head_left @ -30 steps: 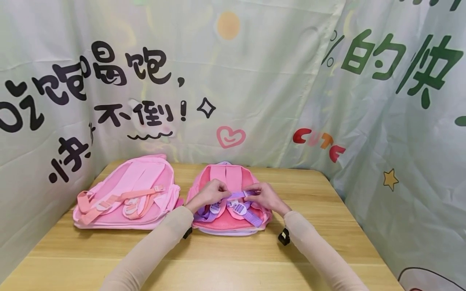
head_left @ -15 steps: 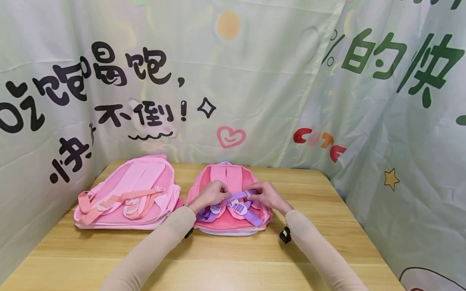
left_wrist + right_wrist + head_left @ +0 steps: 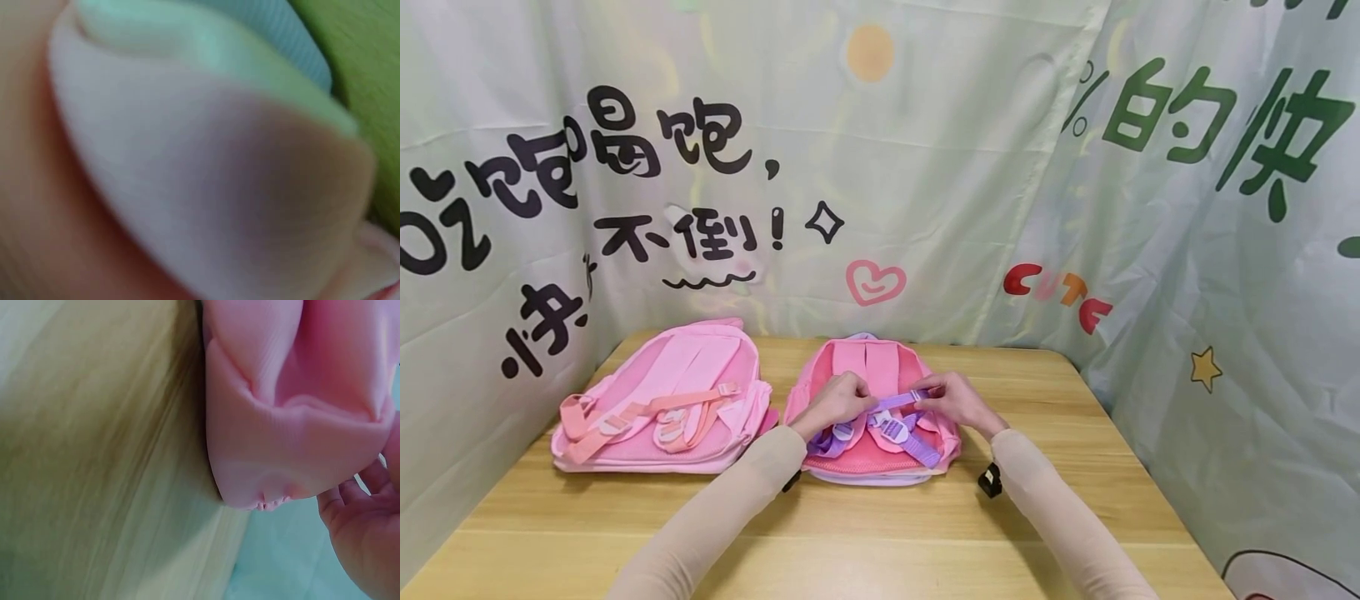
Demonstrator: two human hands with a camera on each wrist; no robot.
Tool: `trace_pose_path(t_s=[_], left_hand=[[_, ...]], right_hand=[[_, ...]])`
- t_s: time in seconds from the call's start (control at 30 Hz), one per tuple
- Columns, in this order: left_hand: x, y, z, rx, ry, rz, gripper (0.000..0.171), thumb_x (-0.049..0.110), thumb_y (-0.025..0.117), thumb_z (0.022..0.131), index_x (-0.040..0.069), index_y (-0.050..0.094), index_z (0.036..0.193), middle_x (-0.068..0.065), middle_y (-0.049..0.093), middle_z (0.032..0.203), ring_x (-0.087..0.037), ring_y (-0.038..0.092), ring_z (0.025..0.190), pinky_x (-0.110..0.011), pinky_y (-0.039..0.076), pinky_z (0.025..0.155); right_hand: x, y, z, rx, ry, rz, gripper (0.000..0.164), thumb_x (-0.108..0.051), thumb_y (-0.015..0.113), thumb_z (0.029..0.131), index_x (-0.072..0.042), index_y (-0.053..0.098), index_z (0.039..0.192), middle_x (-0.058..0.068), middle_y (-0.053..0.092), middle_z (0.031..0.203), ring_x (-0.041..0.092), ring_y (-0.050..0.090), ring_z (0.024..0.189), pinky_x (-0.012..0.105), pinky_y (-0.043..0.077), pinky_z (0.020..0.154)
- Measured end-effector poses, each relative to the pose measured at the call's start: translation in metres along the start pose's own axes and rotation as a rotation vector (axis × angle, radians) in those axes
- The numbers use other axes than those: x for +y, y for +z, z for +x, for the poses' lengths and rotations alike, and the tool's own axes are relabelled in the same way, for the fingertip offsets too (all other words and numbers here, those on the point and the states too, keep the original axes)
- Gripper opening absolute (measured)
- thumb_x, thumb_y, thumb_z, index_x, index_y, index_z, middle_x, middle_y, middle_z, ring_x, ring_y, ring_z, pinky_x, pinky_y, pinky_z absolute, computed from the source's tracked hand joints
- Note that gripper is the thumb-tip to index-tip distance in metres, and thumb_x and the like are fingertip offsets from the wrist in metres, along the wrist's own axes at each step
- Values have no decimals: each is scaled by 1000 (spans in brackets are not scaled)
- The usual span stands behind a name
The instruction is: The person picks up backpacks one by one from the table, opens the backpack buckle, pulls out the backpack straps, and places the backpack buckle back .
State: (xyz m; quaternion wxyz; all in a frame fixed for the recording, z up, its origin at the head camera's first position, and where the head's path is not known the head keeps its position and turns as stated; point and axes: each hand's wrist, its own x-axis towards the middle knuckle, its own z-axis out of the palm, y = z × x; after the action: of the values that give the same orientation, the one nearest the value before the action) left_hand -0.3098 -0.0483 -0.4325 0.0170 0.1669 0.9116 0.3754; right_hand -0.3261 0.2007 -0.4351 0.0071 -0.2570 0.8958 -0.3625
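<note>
A pink backpack [image 3: 867, 358] with purple webbing lies back panel up in the middle of the table. Across it runs a purple chest strap [image 3: 895, 402], stretched between my two hands. My left hand [image 3: 837, 400] pinches the strap at its left part. At the strap's right end, by a small buckle, my right hand [image 3: 958, 402] pinches it with thumb and fingers. White adjusters [image 3: 895, 430] on the shoulder straps lie just below. In the right wrist view, the backpack's side [image 3: 275, 450] hides part of my right hand [image 3: 369, 531]. The left wrist view is blurred close up.
A lighter pink backpack [image 3: 700, 350] with orange straps [image 3: 613, 423] lies to the left, close beside the first. Both are on a wooden table [image 3: 880, 533]. Printed fabric curtains [image 3: 940, 208] stand behind the table and along its sides.
My right hand and the small buckle have shifted slightly to the right along the purple strap. The left hand stays nearly in place, and both backpacks lie where they were.
</note>
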Motion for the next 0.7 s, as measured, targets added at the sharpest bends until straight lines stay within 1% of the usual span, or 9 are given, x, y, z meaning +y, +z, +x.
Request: trace_pose_path(t_s=[0.13,0.33,0.43,0.57,0.63,0.7], left_hand=[[-1,0,0,-7,-4,11,20,26,71,87,11,71,74,6,60,64,-7,48,56,-22,37,52],[0,-1,1,-28,-9,19,23,31,71,88,12,72,76,7,57,60,-6,47,52,-22,35,49],[0,-1,1,-32,-3,20,23,33,70,88,13,71,76,8,56,59,-6,45,52,-22,34,49],[1,-2,1,-28,3,23,23,35,70,88,15,69,75,8,56,61,-6,46,52,-22,35,50],[1,-3,0,-25,12,22,22,34,69,88,15,70,76,7,57,62,-6,46,53,-22,35,50],[1,-4,0,-17,27,17,22,33,69,88,14,70,76,7,58,62,-7,47,52,-22,36,50]], right_hand=[[2,0,2,-18,18,5,28,-9,75,85,-6,73,113,9,73,107,17,64,88,32,54,80],[6,0,4,-54,15,-14,27,-6,74,86,-5,73,113,10,73,107,15,60,85,26,52,76],[7,-1,6,-64,-10,-40,27,-5,74,85,-4,73,112,10,73,107,15,61,85,27,52,76],[7,-2,7,-83,-19,-70,27,-5,73,85,-6,73,112,8,73,106,14,61,87,27,52,78],[7,-1,8,-96,-10,-78,28,-5,73,86,-8,73,113,7,72,107,13,59,87,27,51,79],[7,-1,8,-107,-24,-85,28,-5,73,86,-7,72,114,7,72,108,13,59,86,27,50,79]])
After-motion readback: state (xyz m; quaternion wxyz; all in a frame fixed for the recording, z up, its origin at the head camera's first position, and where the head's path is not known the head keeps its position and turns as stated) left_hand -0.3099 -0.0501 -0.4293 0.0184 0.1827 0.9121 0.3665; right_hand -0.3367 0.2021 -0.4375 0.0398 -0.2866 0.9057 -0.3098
